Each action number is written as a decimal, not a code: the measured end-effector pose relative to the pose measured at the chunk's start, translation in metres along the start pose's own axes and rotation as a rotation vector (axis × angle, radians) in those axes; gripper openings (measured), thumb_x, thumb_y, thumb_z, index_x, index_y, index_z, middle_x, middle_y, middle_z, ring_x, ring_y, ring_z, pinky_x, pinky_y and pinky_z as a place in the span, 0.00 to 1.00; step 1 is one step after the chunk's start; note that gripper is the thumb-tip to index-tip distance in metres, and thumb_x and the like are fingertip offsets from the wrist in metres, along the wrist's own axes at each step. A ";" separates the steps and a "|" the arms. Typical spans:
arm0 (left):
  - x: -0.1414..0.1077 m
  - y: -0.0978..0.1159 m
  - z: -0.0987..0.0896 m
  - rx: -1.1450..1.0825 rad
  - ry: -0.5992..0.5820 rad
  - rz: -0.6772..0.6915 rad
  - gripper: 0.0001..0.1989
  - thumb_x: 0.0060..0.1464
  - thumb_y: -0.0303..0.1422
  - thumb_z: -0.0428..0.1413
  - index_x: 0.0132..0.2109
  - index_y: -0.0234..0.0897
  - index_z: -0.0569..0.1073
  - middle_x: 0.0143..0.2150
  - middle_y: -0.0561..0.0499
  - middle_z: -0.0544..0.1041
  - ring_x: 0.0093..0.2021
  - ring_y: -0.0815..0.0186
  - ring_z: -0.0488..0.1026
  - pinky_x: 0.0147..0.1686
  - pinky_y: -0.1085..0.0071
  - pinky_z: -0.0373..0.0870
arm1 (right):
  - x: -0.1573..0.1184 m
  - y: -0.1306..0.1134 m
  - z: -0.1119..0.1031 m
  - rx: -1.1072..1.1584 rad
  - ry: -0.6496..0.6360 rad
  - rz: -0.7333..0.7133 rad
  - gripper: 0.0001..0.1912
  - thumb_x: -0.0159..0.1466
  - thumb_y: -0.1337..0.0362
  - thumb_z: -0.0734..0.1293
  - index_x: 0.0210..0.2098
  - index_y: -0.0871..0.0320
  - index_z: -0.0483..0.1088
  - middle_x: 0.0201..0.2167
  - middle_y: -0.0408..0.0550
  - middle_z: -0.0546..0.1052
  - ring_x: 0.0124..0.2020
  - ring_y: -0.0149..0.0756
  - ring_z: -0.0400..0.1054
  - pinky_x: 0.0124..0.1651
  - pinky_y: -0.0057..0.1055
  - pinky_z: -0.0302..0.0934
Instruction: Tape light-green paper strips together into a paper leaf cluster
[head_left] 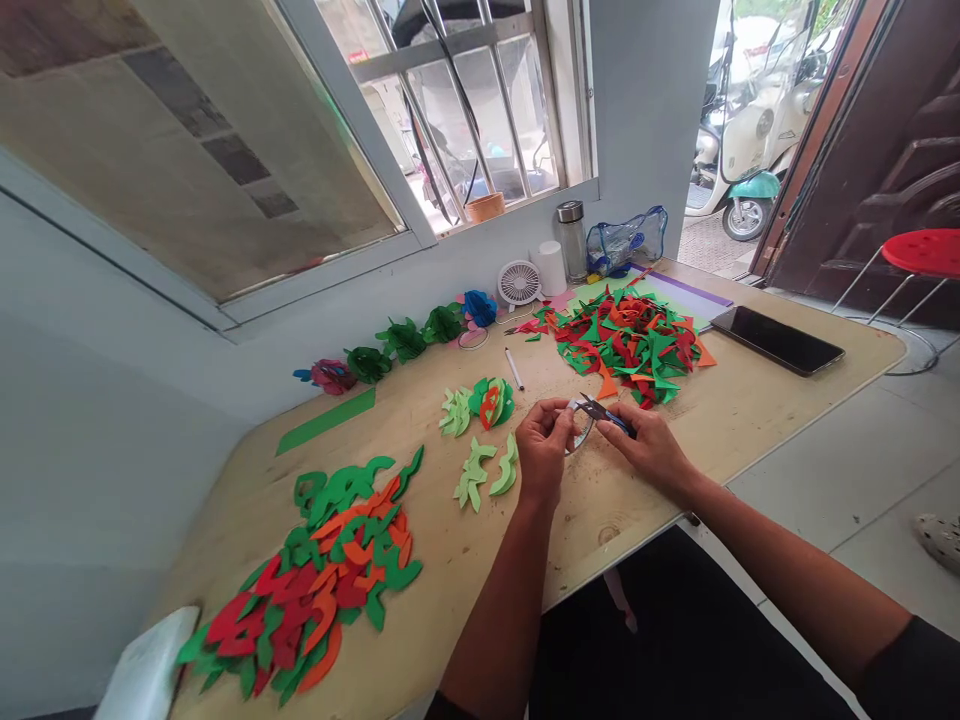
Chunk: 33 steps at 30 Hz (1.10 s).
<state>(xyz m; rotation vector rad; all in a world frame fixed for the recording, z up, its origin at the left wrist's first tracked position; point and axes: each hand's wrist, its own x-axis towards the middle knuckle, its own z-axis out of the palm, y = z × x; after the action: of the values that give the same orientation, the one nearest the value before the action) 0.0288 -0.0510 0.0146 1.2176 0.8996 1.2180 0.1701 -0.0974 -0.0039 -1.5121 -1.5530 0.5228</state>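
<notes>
Near the table's front edge, my left hand (546, 438) pinches a small white ring-shaped piece (579, 437) between thumb and fingers. My right hand (646, 440) is closed round a small dark cutting tool (600, 411), whose tip meets the top of the white piece. Just left of my left hand lie light green cut pieces (474, 474). Behind my right hand is a heap of red, green and orange scraps (630, 340). Part of the tool's handle is hidden by my right fingers.
A pile of curved coloured pieces (322, 580) covers the table's left side. A pen (514, 369), a white fan (519, 284), a glass bottle (572, 242) and paper flowers (405, 341) stand or lie farther back. A black phone (778, 340) lies at the right.
</notes>
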 end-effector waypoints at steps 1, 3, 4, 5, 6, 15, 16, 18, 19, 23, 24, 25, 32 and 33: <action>0.000 0.000 0.000 -0.006 -0.007 0.001 0.12 0.46 0.38 0.59 0.34 0.34 0.73 0.19 0.57 0.69 0.16 0.76 0.60 0.19 0.78 0.57 | 0.000 0.000 0.000 0.000 -0.005 -0.002 0.17 0.63 0.52 0.59 0.32 0.59 0.70 0.21 0.41 0.64 0.23 0.30 0.55 0.26 0.27 0.49; -0.001 0.001 0.001 -0.010 -0.032 -0.004 0.11 0.46 0.38 0.59 0.34 0.34 0.72 0.18 0.57 0.69 0.16 0.76 0.60 0.19 0.78 0.57 | 0.000 0.001 0.000 0.003 -0.011 0.000 0.17 0.63 0.52 0.60 0.32 0.59 0.70 0.21 0.41 0.64 0.23 0.30 0.55 0.26 0.27 0.48; -0.001 0.001 0.001 -0.010 -0.046 -0.009 0.11 0.46 0.37 0.59 0.34 0.34 0.72 0.18 0.57 0.69 0.16 0.76 0.60 0.18 0.78 0.57 | 0.000 0.001 0.000 0.004 -0.013 0.002 0.16 0.62 0.52 0.60 0.32 0.58 0.69 0.21 0.41 0.64 0.23 0.30 0.55 0.26 0.27 0.48; -0.001 0.000 0.002 -0.008 -0.059 -0.015 0.11 0.46 0.37 0.59 0.34 0.34 0.72 0.18 0.57 0.69 0.16 0.76 0.59 0.18 0.78 0.57 | 0.000 0.001 0.000 0.005 -0.015 0.004 0.16 0.62 0.52 0.60 0.31 0.58 0.69 0.20 0.41 0.64 0.23 0.30 0.55 0.26 0.27 0.49; -0.002 0.000 0.002 -0.005 -0.070 -0.023 0.11 0.46 0.37 0.59 0.35 0.34 0.72 0.18 0.57 0.69 0.16 0.76 0.59 0.18 0.78 0.56 | 0.000 0.000 0.000 0.007 -0.016 0.004 0.16 0.62 0.53 0.60 0.31 0.58 0.68 0.20 0.41 0.64 0.23 0.30 0.55 0.26 0.27 0.49; -0.003 -0.002 0.004 -0.009 -0.122 -0.032 0.10 0.47 0.35 0.57 0.35 0.34 0.72 0.19 0.56 0.68 0.17 0.76 0.59 0.19 0.79 0.57 | 0.000 -0.004 0.000 0.023 -0.028 -0.003 0.15 0.62 0.54 0.60 0.29 0.58 0.67 0.20 0.41 0.65 0.23 0.29 0.55 0.26 0.27 0.49; -0.003 -0.002 0.004 -0.005 -0.120 -0.031 0.10 0.47 0.35 0.57 0.35 0.34 0.72 0.19 0.56 0.68 0.18 0.76 0.59 0.19 0.79 0.57 | 0.000 -0.004 0.000 0.025 -0.030 -0.009 0.15 0.63 0.54 0.60 0.29 0.58 0.68 0.20 0.41 0.65 0.23 0.29 0.55 0.26 0.27 0.49; -0.003 -0.002 0.004 -0.003 -0.117 -0.029 0.09 0.47 0.35 0.58 0.35 0.33 0.72 0.19 0.56 0.69 0.18 0.76 0.60 0.19 0.79 0.57 | 0.000 -0.004 0.000 0.036 -0.034 -0.023 0.14 0.63 0.54 0.60 0.30 0.59 0.68 0.21 0.41 0.65 0.24 0.29 0.55 0.26 0.26 0.49; -0.004 -0.002 0.004 -0.004 -0.117 -0.029 0.09 0.47 0.35 0.58 0.35 0.33 0.72 0.19 0.56 0.69 0.17 0.76 0.60 0.19 0.79 0.57 | 0.000 -0.004 0.000 0.042 -0.035 -0.030 0.14 0.63 0.55 0.60 0.31 0.59 0.68 0.21 0.41 0.65 0.24 0.29 0.55 0.26 0.26 0.49; -0.003 -0.003 0.004 -0.013 -0.119 -0.034 0.10 0.47 0.35 0.58 0.35 0.33 0.72 0.19 0.56 0.69 0.18 0.76 0.60 0.19 0.79 0.57 | -0.001 -0.003 0.000 0.032 -0.034 -0.045 0.14 0.64 0.56 0.59 0.30 0.59 0.68 0.21 0.41 0.64 0.23 0.29 0.55 0.27 0.26 0.49; -0.003 -0.004 0.004 -0.012 -0.119 -0.035 0.10 0.47 0.35 0.58 0.35 0.33 0.72 0.19 0.56 0.69 0.18 0.76 0.60 0.19 0.79 0.57 | -0.001 -0.003 0.000 0.022 -0.031 -0.047 0.14 0.63 0.56 0.59 0.29 0.59 0.67 0.20 0.40 0.63 0.23 0.28 0.54 0.26 0.26 0.48; -0.003 -0.004 0.004 -0.011 -0.119 -0.035 0.10 0.47 0.35 0.58 0.35 0.34 0.72 0.19 0.56 0.69 0.18 0.76 0.61 0.19 0.79 0.57 | -0.001 -0.003 0.000 0.013 -0.027 -0.049 0.14 0.63 0.56 0.59 0.29 0.59 0.67 0.20 0.40 0.63 0.22 0.28 0.54 0.26 0.27 0.48; -0.003 -0.004 0.003 -0.001 -0.134 -0.070 0.12 0.46 0.37 0.59 0.36 0.33 0.72 0.19 0.56 0.70 0.17 0.77 0.59 0.18 0.79 0.56 | -0.002 -0.003 0.001 -0.018 0.021 -0.053 0.15 0.64 0.55 0.59 0.29 0.59 0.67 0.20 0.39 0.62 0.22 0.27 0.53 0.26 0.26 0.48; -0.003 -0.003 0.003 -0.001 -0.133 -0.072 0.12 0.46 0.37 0.59 0.36 0.33 0.72 0.19 0.56 0.70 0.17 0.77 0.59 0.18 0.79 0.56 | -0.003 -0.003 0.001 -0.018 0.027 -0.055 0.15 0.64 0.55 0.59 0.29 0.59 0.67 0.19 0.39 0.62 0.22 0.27 0.54 0.26 0.26 0.48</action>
<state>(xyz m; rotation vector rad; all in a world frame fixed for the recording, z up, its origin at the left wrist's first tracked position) 0.0322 -0.0547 0.0117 1.2401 0.8370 1.0674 0.1670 -0.1000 -0.0030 -1.4797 -1.5781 0.4559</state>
